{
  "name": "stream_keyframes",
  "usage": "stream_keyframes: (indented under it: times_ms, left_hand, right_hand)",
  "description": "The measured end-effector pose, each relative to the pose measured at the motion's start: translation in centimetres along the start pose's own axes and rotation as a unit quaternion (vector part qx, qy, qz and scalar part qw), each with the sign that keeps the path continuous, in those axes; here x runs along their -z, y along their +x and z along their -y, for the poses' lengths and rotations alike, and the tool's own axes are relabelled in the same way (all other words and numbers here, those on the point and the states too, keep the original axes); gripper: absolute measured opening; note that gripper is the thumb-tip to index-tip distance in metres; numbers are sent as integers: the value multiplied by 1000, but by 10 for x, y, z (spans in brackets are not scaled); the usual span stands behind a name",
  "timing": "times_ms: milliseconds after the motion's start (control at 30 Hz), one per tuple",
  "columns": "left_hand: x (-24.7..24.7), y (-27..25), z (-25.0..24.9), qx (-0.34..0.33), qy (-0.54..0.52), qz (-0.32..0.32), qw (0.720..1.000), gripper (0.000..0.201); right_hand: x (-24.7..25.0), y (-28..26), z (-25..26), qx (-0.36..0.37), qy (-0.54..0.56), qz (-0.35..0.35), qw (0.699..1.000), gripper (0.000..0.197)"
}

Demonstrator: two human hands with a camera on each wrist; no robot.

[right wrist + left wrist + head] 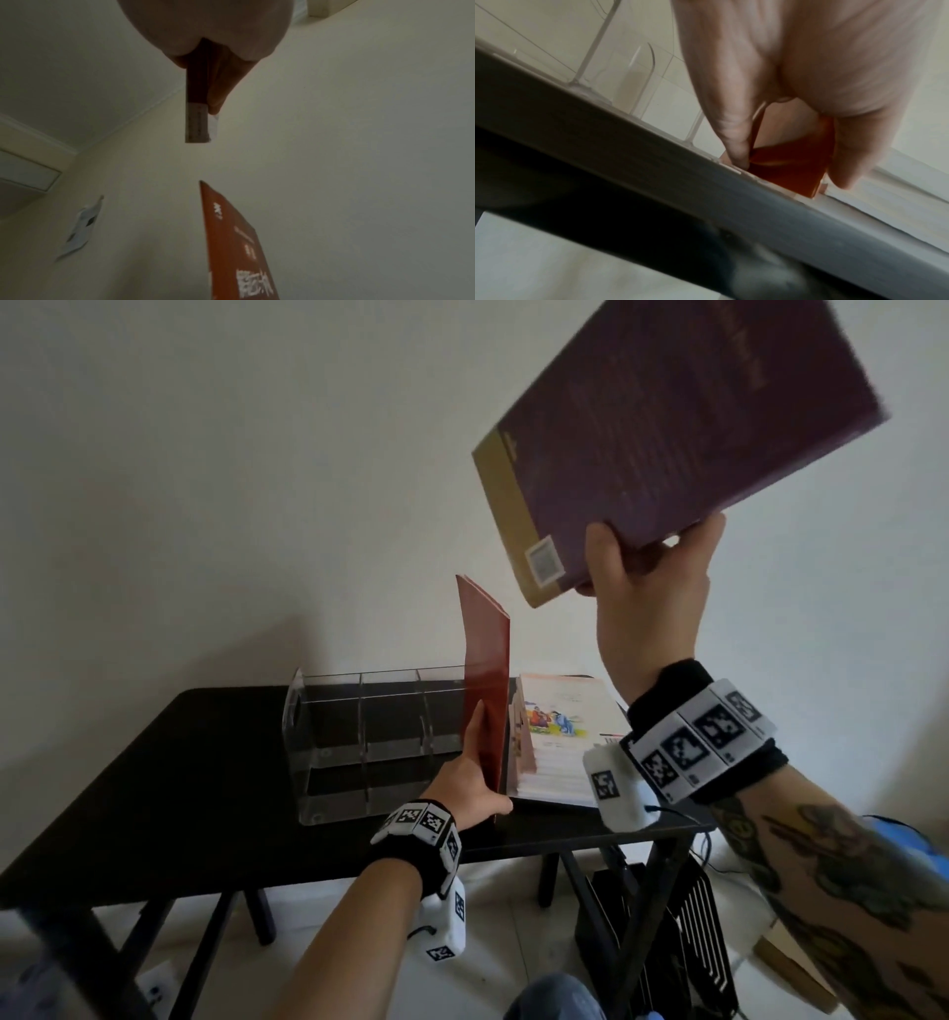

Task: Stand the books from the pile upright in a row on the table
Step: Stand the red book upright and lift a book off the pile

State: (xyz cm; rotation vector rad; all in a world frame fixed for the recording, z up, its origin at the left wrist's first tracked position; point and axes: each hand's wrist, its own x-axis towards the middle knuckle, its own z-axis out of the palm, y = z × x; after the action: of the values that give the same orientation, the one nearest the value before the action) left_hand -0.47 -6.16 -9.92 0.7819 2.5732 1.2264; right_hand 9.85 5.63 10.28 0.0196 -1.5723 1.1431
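The right hand (pixel 649 588) grips a purple book (pixel 678 433) by its lower edge, raised high above the surface (pixel 205 762); the left hand (pixel 475 778) pinches a red book (pixel 488 670) standing upright, seemingly at the clear rack's (pixel 359 731) right end; the pile (pixel 560 742) lies flat just right of it.

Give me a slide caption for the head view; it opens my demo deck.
Left hand steadies an upright red book while right hand lifts a purple book.
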Motion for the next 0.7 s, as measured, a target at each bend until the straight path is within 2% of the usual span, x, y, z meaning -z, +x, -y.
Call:
stream_keyframes:
  times_ms: [133,267,433,500,700]
  left_hand:
    - [0,-2,1,-1,-9,-3,1000,134]
    - [1,-4,2,13,-9,-10,1000,128]
    - [-1,-5,8,31,-18,-17,999,93]
    - [-5,-4,10,36,-21,-14,999,86]
    - [-10,-5,18,38,-25,-14,999,82]
  right_hand:
    - [-13,-26,-2,42,-37,64,996,41]
    - [-26,-56,-19,81,-115,168,976,34]
    - [-40,-81,-50,132,-226,245,934,29]
    - [-41,-86,-60,125,-255,258,923,27]
    - [-47,-99,-75,50,-311,276,908,27]
